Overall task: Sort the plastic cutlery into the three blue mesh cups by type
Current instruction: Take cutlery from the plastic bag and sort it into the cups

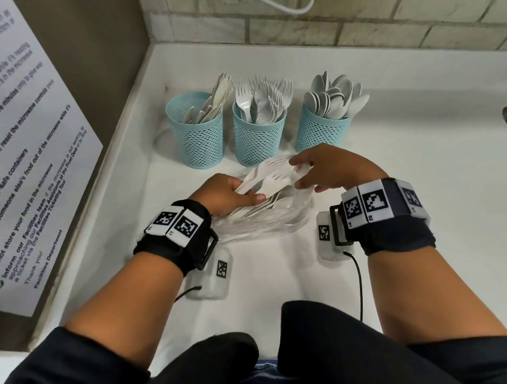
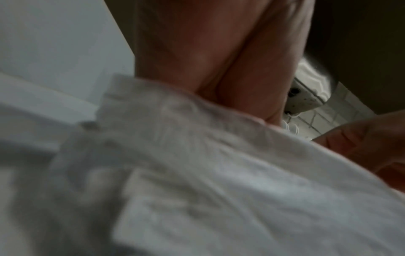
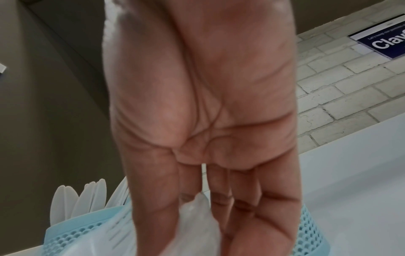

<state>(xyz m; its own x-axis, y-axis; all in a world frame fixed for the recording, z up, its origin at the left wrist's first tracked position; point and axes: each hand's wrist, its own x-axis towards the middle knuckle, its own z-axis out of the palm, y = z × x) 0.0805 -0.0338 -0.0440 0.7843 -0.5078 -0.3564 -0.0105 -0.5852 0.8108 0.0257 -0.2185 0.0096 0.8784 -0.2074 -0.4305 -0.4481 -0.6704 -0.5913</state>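
Head view shows the left hand [image 1: 227,195] palm-down, fingers curled around a bundle of white forks [image 1: 265,179]. Opposite, the right hand [image 1: 335,167] reaches across, fingertips seemingly pinching the clear plastic bag [image 1: 268,222] beneath them. Beyond the fingertips stand three blue mesh cups [image 1: 258,137].

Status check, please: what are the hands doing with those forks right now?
Left hand grips a bunch of white forks from the clear bag. Right hand pinches the bag's edge. Fork cup already crowded; nothing blocks the way.
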